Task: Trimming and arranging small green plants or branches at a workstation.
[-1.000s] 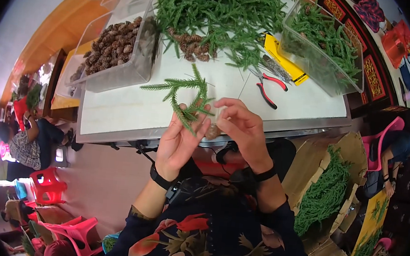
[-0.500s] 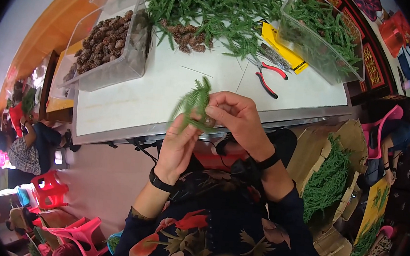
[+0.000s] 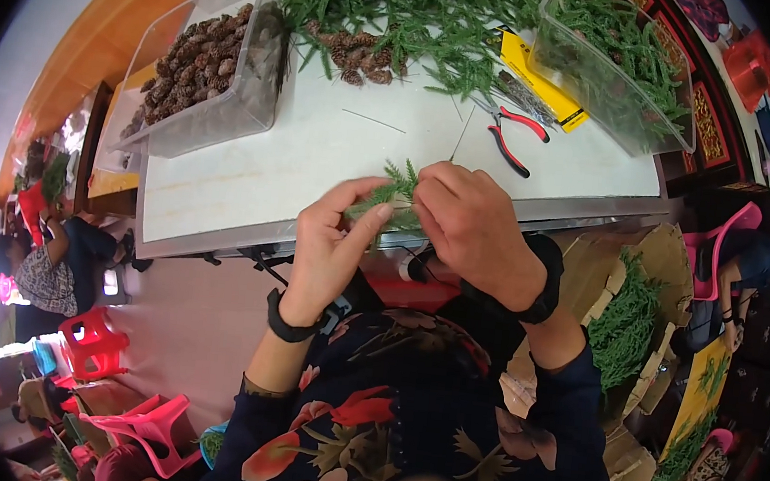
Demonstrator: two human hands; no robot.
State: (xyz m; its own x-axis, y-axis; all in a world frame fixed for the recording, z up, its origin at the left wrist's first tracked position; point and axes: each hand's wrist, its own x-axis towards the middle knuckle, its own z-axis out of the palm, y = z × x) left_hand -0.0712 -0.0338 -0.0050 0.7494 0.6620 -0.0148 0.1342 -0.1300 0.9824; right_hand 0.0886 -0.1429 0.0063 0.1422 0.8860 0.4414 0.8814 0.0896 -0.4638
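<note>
Both hands meet over the near edge of a white table [image 3: 252, 181], pinching a small green sprig [image 3: 393, 195] between them. The left hand [image 3: 334, 240] grips its lower end; the right hand [image 3: 470, 221] closes over its top. Red-handled pliers [image 3: 511, 137] lie just beyond, and a bin of pinecones [image 3: 200, 65] sits far left.

The hands [image 3: 405, 228] hide most of the green sprig [image 3: 396, 189]; the clear bin [image 3: 219, 85] is cut off above.

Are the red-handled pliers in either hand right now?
No, the pliers lie on the white table while both hands pinch a green sprig.
</note>
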